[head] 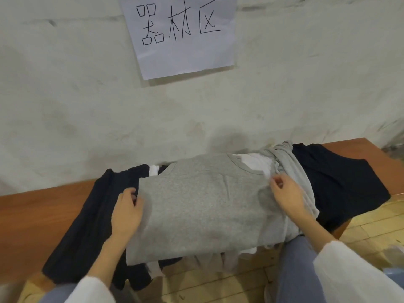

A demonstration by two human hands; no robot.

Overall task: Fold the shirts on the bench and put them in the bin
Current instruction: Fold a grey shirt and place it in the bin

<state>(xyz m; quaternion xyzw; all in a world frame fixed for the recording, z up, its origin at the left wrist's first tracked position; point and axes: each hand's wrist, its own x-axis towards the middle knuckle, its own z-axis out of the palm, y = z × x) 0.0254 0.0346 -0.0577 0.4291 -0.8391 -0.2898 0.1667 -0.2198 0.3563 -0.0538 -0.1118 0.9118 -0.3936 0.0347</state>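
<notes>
Dark shirt drapes over the left of the wooden desk. Beside it, the left hand curls its fingers round the left edge of the grey shirt, which is spread flat on the pile. The right hand pinches that shirt's right shoulder. A crumpled grey shirt and a second dark shirt lie further right.

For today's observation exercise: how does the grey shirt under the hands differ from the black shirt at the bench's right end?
The grey shirt is pale; the black shirt is dark. The grey shirt tops other clothes, held by the left hand and right hand; the black shirt lies untouched on the bench. Both are spread out.
</notes>
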